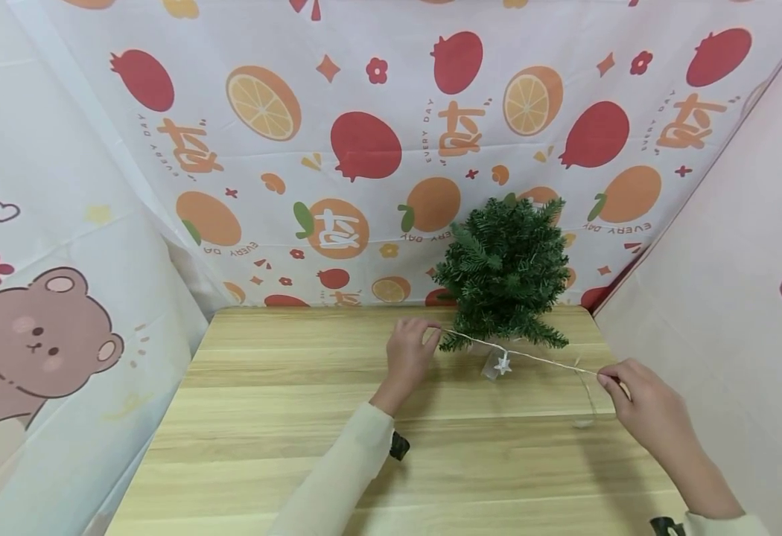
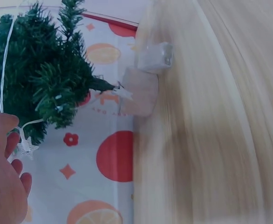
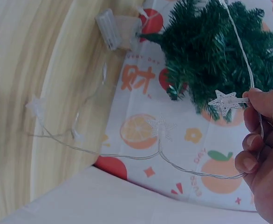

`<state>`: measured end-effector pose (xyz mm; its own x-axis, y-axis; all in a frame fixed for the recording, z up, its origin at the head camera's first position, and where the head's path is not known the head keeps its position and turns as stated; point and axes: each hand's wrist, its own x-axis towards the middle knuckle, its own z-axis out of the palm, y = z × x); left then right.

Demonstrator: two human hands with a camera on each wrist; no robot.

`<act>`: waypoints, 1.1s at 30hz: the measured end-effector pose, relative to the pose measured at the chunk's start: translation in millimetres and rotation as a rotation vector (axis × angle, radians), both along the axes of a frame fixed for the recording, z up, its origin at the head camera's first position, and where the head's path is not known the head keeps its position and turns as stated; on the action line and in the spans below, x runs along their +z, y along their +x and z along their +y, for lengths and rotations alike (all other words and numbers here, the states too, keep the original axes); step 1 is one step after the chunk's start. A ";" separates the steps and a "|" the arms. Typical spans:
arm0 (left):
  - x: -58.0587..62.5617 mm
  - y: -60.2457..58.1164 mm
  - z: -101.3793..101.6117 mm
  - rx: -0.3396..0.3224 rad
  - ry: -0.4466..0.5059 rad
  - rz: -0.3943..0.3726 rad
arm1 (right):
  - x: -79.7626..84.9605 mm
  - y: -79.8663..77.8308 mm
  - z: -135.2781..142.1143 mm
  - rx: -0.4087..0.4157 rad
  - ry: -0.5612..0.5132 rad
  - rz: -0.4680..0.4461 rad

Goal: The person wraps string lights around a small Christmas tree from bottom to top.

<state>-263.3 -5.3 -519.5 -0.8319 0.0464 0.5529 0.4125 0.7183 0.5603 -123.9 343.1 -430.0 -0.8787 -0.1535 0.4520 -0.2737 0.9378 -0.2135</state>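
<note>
A string of star lights [image 1: 545, 360] runs taut across the front of a small green artificial Christmas tree [image 1: 508, 268]. My left hand [image 1: 409, 350] pinches the wire at the tree's left side. At the right, my right hand [image 1: 652, 409] grips the same string between thumb and fingers. One clear star [image 1: 503, 365] hangs between the hands. In the right wrist view another star [image 3: 226, 101] sits at the thumb tip, and a loose wire with more stars trails down towards the table. The tree's pale base [image 2: 140, 93] stands on the tabletop.
A clear box [image 3: 107, 29] lies beside the tree's base on the wooden table [image 1: 284, 417]. Behind the tree hangs a fruit-printed cloth [image 1: 264, 171]. Pale cloths close off both sides, the left one with a printed bear [image 1: 42, 335].
</note>
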 end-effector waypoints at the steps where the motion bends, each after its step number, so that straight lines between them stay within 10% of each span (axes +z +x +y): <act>1: 0.0 -0.1 1.2 -0.005 0.000 0.016 | 1.9 -0.4 1.8 -0.004 0.000 0.000; 33: -1.1 11.1 24.5 -0.007 -0.053 0.309 | 47.7 -47.4 28.4 -0.126 -0.045 -0.012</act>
<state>-252.2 19.2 -520.7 -0.6247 0.0871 0.7760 0.5624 0.7397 0.3696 -171.2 371.6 -382.2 -0.8953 -0.0215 0.4449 -0.1518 0.9538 -0.2592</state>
